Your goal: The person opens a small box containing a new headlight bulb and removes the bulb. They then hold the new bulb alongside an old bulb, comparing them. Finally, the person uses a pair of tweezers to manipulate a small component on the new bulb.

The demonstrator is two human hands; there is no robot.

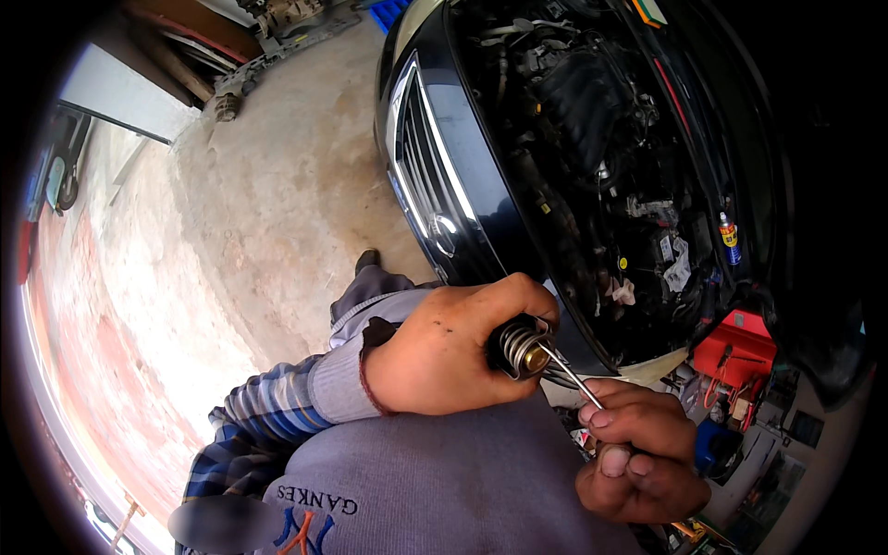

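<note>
In front of my chest, my left hand (449, 347) is wrapped round a car thermostat (533, 355), a dark round part with a coil spring and a brass-coloured centre. My fingers hide much of its body. From the right, my right hand (643, 453) pinches a thin metal screwdriver (575, 377), whose tip meets the thermostat beside the spring. Its grip end is covered by my fingers. Both hands are just off the front corner of a dark car (476, 139).
The car's bonnet is up over the engine bay (592, 120). A blue-and-yellow spray can (729, 239) stands on the bay's far edge. At right sits a red toolbox (735, 347) among tools. Worn concrete floor (268, 185) spreads to the left.
</note>
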